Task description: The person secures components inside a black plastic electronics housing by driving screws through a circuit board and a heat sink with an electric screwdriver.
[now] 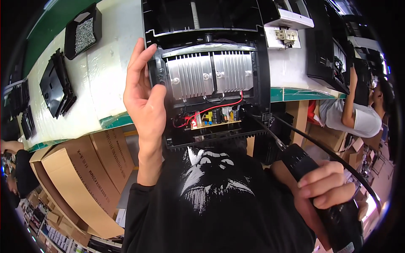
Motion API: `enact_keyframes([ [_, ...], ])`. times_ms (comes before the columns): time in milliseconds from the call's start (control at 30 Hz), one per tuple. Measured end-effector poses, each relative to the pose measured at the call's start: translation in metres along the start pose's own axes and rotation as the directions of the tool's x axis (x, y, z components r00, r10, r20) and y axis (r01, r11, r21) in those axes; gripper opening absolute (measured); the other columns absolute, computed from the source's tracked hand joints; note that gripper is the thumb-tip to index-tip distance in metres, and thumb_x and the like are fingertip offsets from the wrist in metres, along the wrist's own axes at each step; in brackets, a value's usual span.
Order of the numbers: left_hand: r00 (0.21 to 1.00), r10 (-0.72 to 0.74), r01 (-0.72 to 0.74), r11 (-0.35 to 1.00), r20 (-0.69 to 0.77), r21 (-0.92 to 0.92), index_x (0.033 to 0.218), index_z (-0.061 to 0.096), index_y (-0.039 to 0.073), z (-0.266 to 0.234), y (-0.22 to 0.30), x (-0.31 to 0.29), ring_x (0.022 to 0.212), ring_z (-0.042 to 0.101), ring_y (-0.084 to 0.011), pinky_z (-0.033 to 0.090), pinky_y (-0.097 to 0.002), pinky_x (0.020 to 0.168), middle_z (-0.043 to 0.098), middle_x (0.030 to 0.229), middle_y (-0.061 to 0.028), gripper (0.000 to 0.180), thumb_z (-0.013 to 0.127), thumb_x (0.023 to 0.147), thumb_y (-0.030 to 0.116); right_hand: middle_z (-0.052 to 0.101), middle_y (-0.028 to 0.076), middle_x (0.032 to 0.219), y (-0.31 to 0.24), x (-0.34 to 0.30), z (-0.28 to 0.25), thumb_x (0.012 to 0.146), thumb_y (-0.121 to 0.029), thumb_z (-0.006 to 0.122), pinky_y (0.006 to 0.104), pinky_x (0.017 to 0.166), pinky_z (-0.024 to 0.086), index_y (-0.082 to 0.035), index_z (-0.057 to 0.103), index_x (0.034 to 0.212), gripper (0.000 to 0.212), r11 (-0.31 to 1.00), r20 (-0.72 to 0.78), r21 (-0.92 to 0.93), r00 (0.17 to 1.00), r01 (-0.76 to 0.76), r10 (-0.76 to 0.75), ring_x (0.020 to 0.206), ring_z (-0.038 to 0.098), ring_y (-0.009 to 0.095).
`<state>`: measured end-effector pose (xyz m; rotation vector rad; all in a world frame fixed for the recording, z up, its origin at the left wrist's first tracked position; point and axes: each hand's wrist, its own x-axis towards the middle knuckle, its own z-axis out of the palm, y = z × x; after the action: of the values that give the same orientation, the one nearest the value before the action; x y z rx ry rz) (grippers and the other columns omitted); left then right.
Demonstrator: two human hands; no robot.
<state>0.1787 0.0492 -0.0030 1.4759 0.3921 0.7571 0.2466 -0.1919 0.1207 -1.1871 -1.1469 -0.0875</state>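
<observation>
A black plastic housing (262,76) lies in front of me at the table's edge. Inside it sit finned silver heat sinks (190,76), and a small circuit board (216,123) with red and black wires is nearest my body. My left hand (145,90) grips the housing's left side, thumb over the rim and fingers along the wall. My right hand (322,185) is wrapped round a black electric screwdriver (301,162). The driver's long metal bit (274,137) points at the housing's near right corner; its tip is hard to make out there.
A black bin of screws (85,36) and stacked black plastic parts (57,86) lie on the left of the table. Cardboard boxes (84,181) stand below at left. Another black unit (325,46) and a co-worker (354,116) are at right. A black cable (337,156) passes beside the screwdriver.
</observation>
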Motion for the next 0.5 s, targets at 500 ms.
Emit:
enact_keyframes([
  [500, 1.000, -0.018, 0.017, 0.999, -0.016, -0.043, 0.118, 0.054, -0.003, 0.000, -0.003, -0.001, 0.136, 0.028, -0.0282, 0.019, -0.0382, 0.112, 0.033, 0.144, -0.0192, 0.059, 0.035, 0.064, -0.016, 0.053, 0.012, 0.067, 0.018, -0.005, 0.024, 0.076, -0.049, 0.069, 0.0291, 0.043, 0.049, 0.006, 0.049, 0.089, 0.060, 0.998, -0.292, -0.041, 0.955, 0.040, -0.050, 0.048, 0.056, 0.022],
])
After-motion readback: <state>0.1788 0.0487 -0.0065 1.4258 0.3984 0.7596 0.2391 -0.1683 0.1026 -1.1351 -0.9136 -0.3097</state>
